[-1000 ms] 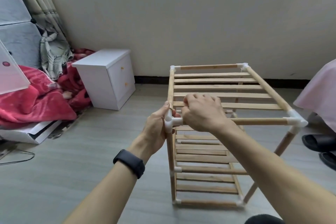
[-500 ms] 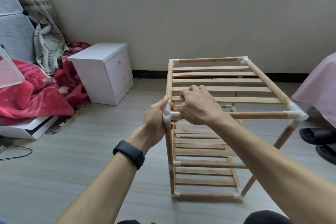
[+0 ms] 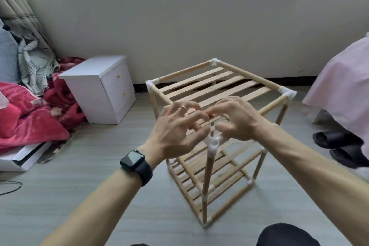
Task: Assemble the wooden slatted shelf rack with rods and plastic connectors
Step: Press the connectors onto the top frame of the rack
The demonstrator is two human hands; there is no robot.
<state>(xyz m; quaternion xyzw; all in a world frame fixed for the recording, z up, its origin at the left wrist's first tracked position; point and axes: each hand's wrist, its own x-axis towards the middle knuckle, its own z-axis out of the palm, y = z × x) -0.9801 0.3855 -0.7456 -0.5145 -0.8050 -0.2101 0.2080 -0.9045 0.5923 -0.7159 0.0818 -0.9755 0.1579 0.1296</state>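
A wooden slatted shelf rack (image 3: 219, 86) stands upright on the grey plank floor (image 3: 79, 195), near the foot of the pale wall (image 3: 179, 16) and turned so that 1 corner points at the camera. Its rods meet in white plastic connectors, and the connector (image 3: 213, 144) at the near top corner shows an open socket facing up.

Both of the person's hands hover over that near corner. The left hand (image 3: 177, 128) is spread, fingers (image 3: 196, 118) apart and holding nothing, with a ring (image 3: 182, 107) on 1 finger and a black watch (image 3: 132, 160) on the wrist. The right hand (image 3: 237, 120) arches just beside it, fingers loosely bent and gripping nothing that can be seen. Motion blur hides whether its underside touches the top rod. The fingertips of the 2 hands nearly meet above the top slats.

At the floor's left edge, a white bedside cabinet (image 3: 95, 86) with 2 small knobs sits against a heap of red blanket (image 3: 30, 122), under a curtain (image 3: 12, 2). At the right edge, 2 black slippers (image 3: 343, 146) lie below a pink cloth (image 3: 343, 86).
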